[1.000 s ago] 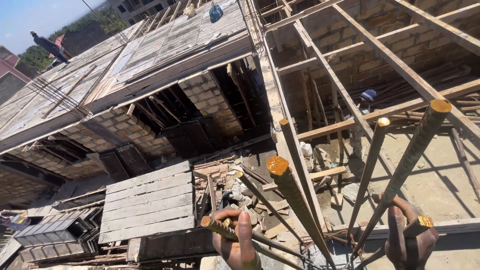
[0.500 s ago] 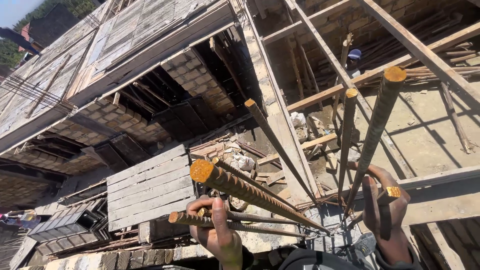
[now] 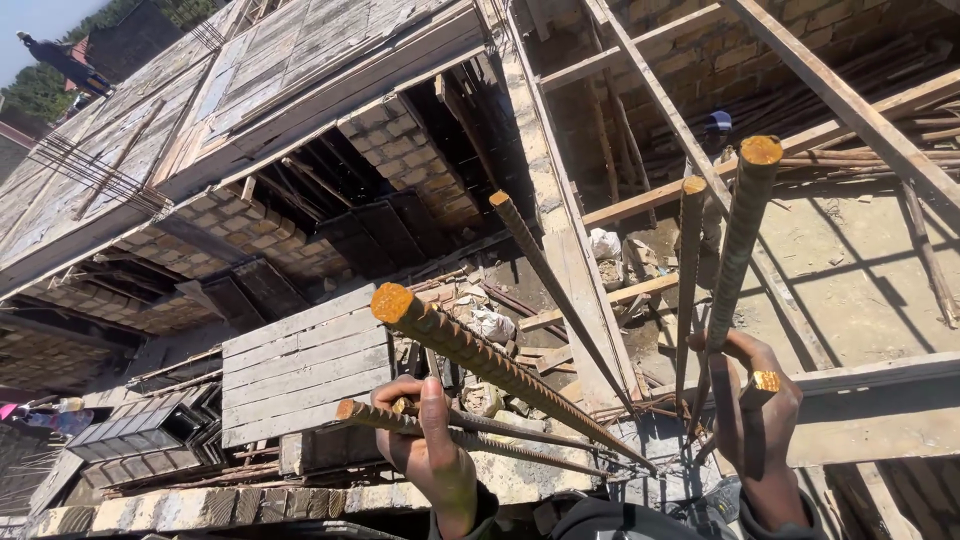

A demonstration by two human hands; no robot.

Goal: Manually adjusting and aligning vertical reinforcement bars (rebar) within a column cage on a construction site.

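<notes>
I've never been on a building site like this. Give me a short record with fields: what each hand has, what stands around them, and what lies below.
left hand: wrapped around thin rusty ribbed steel bars lying roughly level
right hand: gripping an upright rusty ribbed steel bar
near bars: thick ribbed bar tilted towards the camera; two more rising from the same cluster
below: grey timber plank panel, brick walls, rubble
right side: slanted timber props over bare ground
</notes>
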